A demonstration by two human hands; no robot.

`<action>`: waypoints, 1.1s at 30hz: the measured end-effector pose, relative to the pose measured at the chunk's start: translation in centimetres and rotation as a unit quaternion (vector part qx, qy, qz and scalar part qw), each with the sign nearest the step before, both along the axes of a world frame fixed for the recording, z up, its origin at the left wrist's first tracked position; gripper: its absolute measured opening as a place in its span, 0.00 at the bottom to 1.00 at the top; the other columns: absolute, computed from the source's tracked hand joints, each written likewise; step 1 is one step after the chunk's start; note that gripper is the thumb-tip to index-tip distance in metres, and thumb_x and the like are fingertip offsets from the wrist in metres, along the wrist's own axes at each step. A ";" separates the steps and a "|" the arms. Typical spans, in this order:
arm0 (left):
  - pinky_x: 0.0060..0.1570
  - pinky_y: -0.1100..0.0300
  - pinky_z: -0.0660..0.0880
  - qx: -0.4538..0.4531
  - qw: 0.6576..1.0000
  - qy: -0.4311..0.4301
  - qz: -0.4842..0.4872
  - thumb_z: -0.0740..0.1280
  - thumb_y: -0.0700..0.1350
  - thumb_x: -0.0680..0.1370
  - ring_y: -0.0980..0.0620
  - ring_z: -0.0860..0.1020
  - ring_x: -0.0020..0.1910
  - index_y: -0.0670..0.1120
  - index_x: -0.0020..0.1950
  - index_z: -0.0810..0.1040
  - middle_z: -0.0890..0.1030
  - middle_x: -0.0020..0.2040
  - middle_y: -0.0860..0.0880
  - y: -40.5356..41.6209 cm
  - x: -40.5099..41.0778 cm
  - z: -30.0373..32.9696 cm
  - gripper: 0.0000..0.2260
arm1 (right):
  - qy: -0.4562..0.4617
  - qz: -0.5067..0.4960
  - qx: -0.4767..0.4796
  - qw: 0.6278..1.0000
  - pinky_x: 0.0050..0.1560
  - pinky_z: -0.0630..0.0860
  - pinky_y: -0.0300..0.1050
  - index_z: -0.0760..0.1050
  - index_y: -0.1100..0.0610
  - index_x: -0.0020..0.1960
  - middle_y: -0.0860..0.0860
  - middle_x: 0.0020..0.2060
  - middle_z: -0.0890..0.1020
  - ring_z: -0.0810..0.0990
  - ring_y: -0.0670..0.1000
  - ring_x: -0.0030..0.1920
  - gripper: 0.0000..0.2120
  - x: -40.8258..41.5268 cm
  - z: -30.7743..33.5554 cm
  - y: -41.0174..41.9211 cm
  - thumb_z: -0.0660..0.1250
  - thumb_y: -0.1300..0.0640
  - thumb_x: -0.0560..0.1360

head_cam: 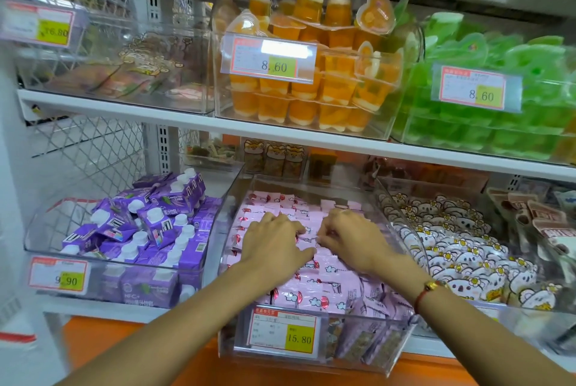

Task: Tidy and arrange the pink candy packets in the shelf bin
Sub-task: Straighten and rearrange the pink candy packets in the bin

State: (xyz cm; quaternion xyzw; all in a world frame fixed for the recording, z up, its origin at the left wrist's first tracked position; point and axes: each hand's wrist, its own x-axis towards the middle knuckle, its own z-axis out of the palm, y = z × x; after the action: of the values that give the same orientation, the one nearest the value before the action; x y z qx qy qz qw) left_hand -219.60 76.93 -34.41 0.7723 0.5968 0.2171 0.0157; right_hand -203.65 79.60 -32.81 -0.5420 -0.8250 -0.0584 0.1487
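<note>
A clear plastic shelf bin on the lower shelf holds several pink candy packets printed with white clouds and red shapes, packed in rows. Both my hands reach into the middle of it. My left hand lies palm down on the packets, its fingers curled at the tips over one row. Just to the right, my right hand pinches the edge of a packet between thumb and fingers. A red cord bracelet sits on my right wrist. A price tag reading 15.80 hangs on the bin's front.
A bin of purple drink cartons stands to the left, a bin of white koala-print packets to the right. Above, the upper shelf edge carries orange jelly cups and green jelly cups. An orange ledge lies below.
</note>
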 end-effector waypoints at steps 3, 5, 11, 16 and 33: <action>0.57 0.53 0.66 0.005 1.000 -0.008 0.002 0.64 0.61 0.75 0.48 0.69 0.63 0.53 0.67 0.74 0.77 0.63 0.50 0.0 0.0 -0.1 0.22 | 0.025 0.029 0.060 0.997 0.37 0.65 0.44 0.73 0.52 0.45 0.49 0.45 0.78 0.77 0.53 0.47 0.06 0.4 -0.8 -0.2 0.61 0.53 0.79; 0.57 0.53 0.66 0.008 1.000 -0.010 0.003 0.64 0.61 0.75 0.48 0.69 0.63 0.53 0.66 0.74 0.77 0.62 0.49 0.1 0.0 -0.1 0.22 | 0.068 0.025 0.088 0.994 0.35 0.67 0.45 0.70 0.52 0.46 0.49 0.41 0.79 0.78 0.53 0.42 0.07 0.3 -0.8 -0.4 0.58 0.52 0.80; 0.55 0.55 0.70 0.028 0.996 -0.081 -0.019 0.60 0.55 0.80 0.49 0.72 0.62 0.53 0.71 0.68 0.75 0.65 0.51 -1.0 -0.3 0.8 0.20 | 0.332 0.002 0.162 0.929 0.34 0.75 0.37 0.73 0.52 0.48 0.47 0.38 0.80 0.77 0.41 0.36 0.05 0.1 2.3 -2.1 0.60 0.53 0.80; 0.56 0.61 0.67 0.058 0.963 -0.251 -0.080 0.58 0.57 0.79 0.60 0.68 0.63 0.58 0.71 0.64 0.69 0.68 0.58 -3.3 -0.7 2.1 0.20 | 0.570 -0.065 0.127 0.809 0.43 0.80 0.58 0.73 0.57 0.48 0.53 0.40 0.80 0.80 0.55 0.41 0.07 0.3 3.1 -5.0 0.59 0.56 0.80; 0.24 0.69 0.72 -0.072 0.834 -0.545 -0.045 0.65 0.57 0.76 0.57 0.81 0.28 0.50 0.39 0.81 0.81 0.28 0.55 -5.1 -1.7 3.3 0.14 | 0.217 0.111 0.123 0.962 0.69 0.57 0.36 0.64 0.46 0.71 0.41 0.67 0.66 0.60 0.40 0.69 0.34 0.4 2.7 -8.5 0.72 0.41 0.69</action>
State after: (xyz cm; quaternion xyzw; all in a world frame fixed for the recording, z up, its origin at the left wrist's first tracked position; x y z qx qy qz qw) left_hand -221.30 71.84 -31.08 0.5514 0.4702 0.5585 0.4036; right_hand -203.29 71.09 -30.13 -0.4237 -0.8145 -0.0237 0.3956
